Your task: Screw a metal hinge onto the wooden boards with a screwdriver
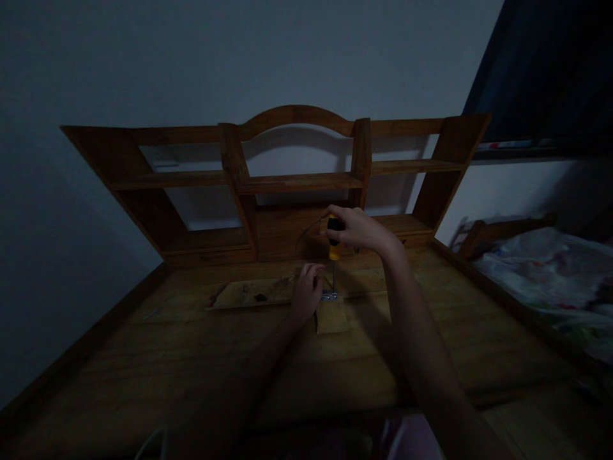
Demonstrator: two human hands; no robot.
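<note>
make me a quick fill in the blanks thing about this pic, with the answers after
The right hand has its grip around the black and ____ handle of a screwdriver.
Beside the left hand, the screwdriver's shaft points down at a small shiny piece that looks made of ____.
The tabletop and shelf unit both appear to be made of ____.

Missing words: yellow; metal; wood

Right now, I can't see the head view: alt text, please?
The right hand holds a yellow-and-black screwdriver nearly upright, pointed down at a small metal plate at a short board's end. The left hand is beside the plate; shelves back the wooden desk.
</note>
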